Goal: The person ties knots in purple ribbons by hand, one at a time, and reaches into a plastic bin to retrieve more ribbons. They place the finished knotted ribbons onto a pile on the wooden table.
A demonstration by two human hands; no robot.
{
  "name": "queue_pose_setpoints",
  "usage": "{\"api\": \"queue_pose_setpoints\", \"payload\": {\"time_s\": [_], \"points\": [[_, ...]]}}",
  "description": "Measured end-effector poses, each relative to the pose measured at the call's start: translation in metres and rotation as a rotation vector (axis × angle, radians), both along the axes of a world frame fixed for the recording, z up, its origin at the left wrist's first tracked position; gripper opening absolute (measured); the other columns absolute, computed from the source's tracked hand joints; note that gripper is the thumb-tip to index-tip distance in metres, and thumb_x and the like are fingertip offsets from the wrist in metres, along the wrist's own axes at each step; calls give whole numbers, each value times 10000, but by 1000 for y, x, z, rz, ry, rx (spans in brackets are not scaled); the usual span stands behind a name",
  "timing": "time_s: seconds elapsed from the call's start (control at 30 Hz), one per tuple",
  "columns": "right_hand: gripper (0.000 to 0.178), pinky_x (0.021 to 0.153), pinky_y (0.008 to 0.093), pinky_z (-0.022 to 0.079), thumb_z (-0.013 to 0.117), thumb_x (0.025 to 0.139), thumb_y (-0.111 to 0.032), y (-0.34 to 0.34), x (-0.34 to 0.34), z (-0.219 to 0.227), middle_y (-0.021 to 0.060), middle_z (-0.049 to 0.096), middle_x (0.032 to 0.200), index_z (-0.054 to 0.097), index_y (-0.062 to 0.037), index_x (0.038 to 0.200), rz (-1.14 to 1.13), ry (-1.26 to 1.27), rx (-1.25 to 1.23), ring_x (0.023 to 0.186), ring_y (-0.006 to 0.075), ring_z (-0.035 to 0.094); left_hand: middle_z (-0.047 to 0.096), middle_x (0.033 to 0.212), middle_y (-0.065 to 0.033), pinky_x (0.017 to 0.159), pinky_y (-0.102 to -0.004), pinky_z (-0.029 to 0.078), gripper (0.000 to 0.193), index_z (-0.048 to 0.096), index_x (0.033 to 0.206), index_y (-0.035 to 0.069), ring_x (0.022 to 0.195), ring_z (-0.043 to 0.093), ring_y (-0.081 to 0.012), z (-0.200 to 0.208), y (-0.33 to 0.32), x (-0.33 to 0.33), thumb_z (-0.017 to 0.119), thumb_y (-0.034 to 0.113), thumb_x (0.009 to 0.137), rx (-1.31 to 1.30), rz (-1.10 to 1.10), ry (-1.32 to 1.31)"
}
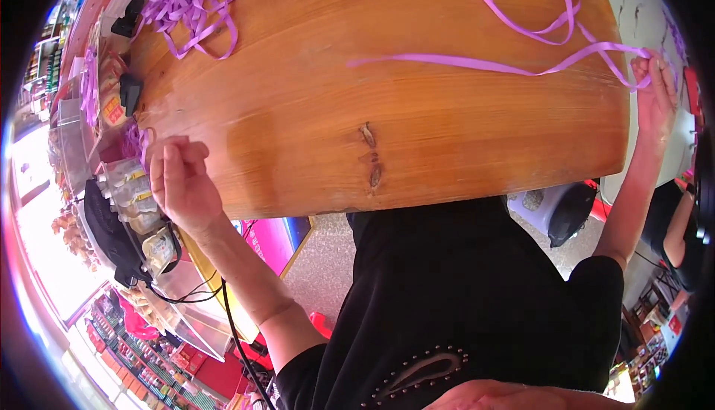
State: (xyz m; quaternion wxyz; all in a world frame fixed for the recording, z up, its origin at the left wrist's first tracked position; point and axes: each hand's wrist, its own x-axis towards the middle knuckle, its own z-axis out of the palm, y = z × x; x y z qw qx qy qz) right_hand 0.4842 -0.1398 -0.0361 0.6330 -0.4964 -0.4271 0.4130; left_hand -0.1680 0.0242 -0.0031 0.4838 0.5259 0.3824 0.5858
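A: So what's going on with the hands here?

B: The right hand (655, 97) is way out at the far right edge of the wooden table (313, 112), fingers pinched shut on the end of a long purple ribbon (477, 64). The ribbon runs from that grip leftward across the tabletop, lying flat, with a loopy bit curling up toward the far edge.

A: And the left one?

B: The left hand (182, 179) is at the near left edge of the table, fingers curled in loosely. There's a scrap of purple just beside it, but I honestly can't tell if it's holding that or nothing.

A: Anything else up there?

B: A heap of cut purple ribbons (190, 0) at the far left corner, well apart from both hands. Off the left side there are small jars (134, 201) and a black cable (231, 328) hanging down.
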Motion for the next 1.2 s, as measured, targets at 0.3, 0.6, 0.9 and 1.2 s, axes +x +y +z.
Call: {"api": "queue_pose_setpoints", "payload": {"time_s": [0.3, 0.6, 0.9, 1.2], "points": [[221, 880, 216, 432, 589, 917, -52, 36, -105, 18, 34, 654, 1036, 641, 22, 1118, -154, -428, -14, 912, 92, 584, 572, 737, -24, 536, -200, 326, 108, 662, 941, -49, 590, 448, -71, -8, -12, 77, 581, 11, 901, -55, -124, 295], [223, 695, 250, 470, 637, 821, 64, 75, -209, 29, 87, 615, 879, 649, -1, 1033, 173, -1168, 178, 803, 180, 595, 548, 736, 25, 556, -180, 330, 56, 685, 895, -3, 624, 436, -39, -23, -15, 107, 651, 36, 875, -123, -131, 366], [258, 670, 314, 468, 727, 761, -45, 128, -284, 19, 76, 574, 957, 653, -6, 1004, 294, -1095, 404, 812, 221, 575, 565, 756, 15, 602, -183, 373, 96, 693, 924, -8, 663, 477, -51, -23, -22, 117, 674, -23, 831, -83, -118, 368], [132, 777, 356, 385, 695, 750, -116, 141, -310, 15, 49, 568, 937, 573, -66, 754, 285, -1233, 388, 929, 233, 536, 567, 805, 4, 624, -179, 399, 154, 689, 986, -4, 663, 505, -58, -22, -20, 114, 673, -25, 834, -177, -217, 145]]}}
